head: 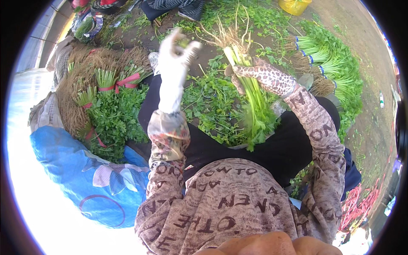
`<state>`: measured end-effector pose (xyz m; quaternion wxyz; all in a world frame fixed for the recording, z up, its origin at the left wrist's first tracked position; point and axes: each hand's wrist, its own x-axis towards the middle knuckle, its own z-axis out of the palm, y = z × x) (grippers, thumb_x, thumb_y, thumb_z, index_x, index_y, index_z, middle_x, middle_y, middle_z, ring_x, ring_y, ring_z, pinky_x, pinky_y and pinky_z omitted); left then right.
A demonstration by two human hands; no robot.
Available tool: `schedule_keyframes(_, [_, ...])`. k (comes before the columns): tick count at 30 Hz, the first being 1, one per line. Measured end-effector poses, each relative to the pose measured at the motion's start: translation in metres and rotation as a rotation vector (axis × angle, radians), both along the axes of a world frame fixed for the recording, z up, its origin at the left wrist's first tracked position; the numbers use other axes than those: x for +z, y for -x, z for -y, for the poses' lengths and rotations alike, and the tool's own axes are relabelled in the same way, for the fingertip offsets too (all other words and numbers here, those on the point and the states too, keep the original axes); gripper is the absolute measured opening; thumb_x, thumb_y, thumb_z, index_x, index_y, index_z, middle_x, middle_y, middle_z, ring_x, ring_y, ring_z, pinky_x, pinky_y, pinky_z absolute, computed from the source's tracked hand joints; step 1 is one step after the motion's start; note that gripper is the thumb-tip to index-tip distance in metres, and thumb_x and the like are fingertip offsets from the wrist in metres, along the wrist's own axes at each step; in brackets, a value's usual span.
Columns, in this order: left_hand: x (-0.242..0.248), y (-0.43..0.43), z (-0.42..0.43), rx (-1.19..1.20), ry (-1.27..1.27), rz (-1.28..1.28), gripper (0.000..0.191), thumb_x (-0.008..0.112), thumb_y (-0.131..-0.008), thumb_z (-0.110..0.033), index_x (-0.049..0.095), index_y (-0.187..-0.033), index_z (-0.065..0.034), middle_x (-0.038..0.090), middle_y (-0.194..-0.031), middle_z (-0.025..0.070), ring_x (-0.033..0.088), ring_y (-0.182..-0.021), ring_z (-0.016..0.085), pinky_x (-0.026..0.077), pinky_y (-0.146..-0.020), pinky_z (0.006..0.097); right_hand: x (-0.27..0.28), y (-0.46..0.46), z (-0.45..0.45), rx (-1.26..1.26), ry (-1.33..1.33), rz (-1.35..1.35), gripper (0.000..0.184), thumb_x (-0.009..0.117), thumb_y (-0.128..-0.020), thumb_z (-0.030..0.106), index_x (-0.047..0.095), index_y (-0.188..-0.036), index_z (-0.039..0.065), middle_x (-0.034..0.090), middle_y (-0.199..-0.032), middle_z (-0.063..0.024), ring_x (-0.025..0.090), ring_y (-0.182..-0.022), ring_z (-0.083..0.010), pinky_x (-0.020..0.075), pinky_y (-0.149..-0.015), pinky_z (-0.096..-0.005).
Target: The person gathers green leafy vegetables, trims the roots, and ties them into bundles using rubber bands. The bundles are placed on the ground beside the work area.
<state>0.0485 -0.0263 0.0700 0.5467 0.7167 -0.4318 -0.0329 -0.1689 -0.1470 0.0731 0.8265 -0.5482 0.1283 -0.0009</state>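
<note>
My right hand (pixel 264 74), in a leopard-print glove, grips a bunch of celery (pixel 253 98) around its pale stalks. The pale roots (pixel 234 38) point away from me, and the leafy tops hang over my lap. To the left of the bunch is my left hand (pixel 180 49), raised in a white glove and blurred. Its thumb and fingers are apart, and I make out nothing held between them. Loose green leaves and stems (pixel 213 98) cover the ground between my legs.
At left, rooted green bundles tied with pink bands (pixel 106 87) lie beside a blue sack (pixel 76 178). Celery bunches with blue bands (pixel 322 68) form a row at right. A yellow bucket (pixel 295 6) stands ahead, near another person's leg (pixel 188 8). Pink strips (pixel 360 204) lie at lower right.
</note>
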Motion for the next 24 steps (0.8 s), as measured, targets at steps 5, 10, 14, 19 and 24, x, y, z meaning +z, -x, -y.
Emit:
schedule_keyframes(5, [0.006,0.037,-0.004,-0.602,-0.058,-0.819,0.040,0.079,-0.083,-0.027,0.067,-0.112,-0.0020,0.063,-0.078,-0.0026,0.049,-0.058,0.003,0.038,-0.052,0.0174,0.000,-0.006,-0.011,0.057,0.053,-0.082,0.037,0.064,-0.095,0.030,0.062,-0.116,-0.001,0.070,-0.090,-0.0096,0.069,-0.078,-0.0169,0.0586,-0.074,-0.0300])
schedule_keyframes(10, [-0.003,0.037,0.007,-0.660,0.043,-0.793,0.023,0.076,-0.086,-0.020,0.071,-0.097,-0.0007,0.066,-0.073,-0.0001,0.052,-0.055,0.004,0.040,-0.050,0.0187,0.010,0.002,-0.012,0.119,-0.058,0.030,0.050,0.054,-0.099,0.040,0.052,-0.132,0.002,0.068,-0.109,-0.0160,0.069,-0.095,-0.0207,0.0573,-0.081,-0.0325])
schedule_keyframes(14, [0.009,0.041,0.005,-0.687,-0.106,-0.673,0.023,0.079,-0.082,-0.018,0.073,-0.099,-0.0025,0.067,-0.074,-0.0005,0.052,-0.056,0.004,0.040,-0.051,0.0188,0.006,0.006,-0.012,0.133,-0.040,0.034,0.056,0.055,-0.097,0.046,0.050,-0.134,0.004,0.066,-0.115,-0.0164,0.068,-0.101,-0.0238,0.0556,-0.087,-0.0360])
schedule_keyframes(19, [0.010,0.052,0.011,-0.614,-0.064,-0.603,0.023,0.080,-0.081,-0.023,0.074,-0.095,-0.0051,0.067,-0.073,-0.0025,0.049,-0.055,0.002,0.039,-0.051,0.0185,0.010,0.001,-0.003,0.108,0.308,-0.048,0.043,0.066,-0.093,0.034,0.060,-0.123,0.004,0.068,-0.109,-0.0108,0.066,-0.100,-0.0177,0.0530,-0.091,-0.0328])
schedule_keyframes(24, [0.003,0.061,0.021,-0.572,0.050,-0.591,0.050,0.082,-0.080,-0.027,0.062,-0.118,-0.0030,0.068,-0.090,0.0041,0.059,-0.075,0.007,0.049,-0.067,0.0239,-0.008,-0.001,0.005,-0.085,0.286,0.031,0.029,0.068,-0.091,0.016,0.065,-0.118,0.006,0.071,-0.105,-0.0068,0.067,-0.102,-0.0186,0.0538,-0.092,-0.0334])
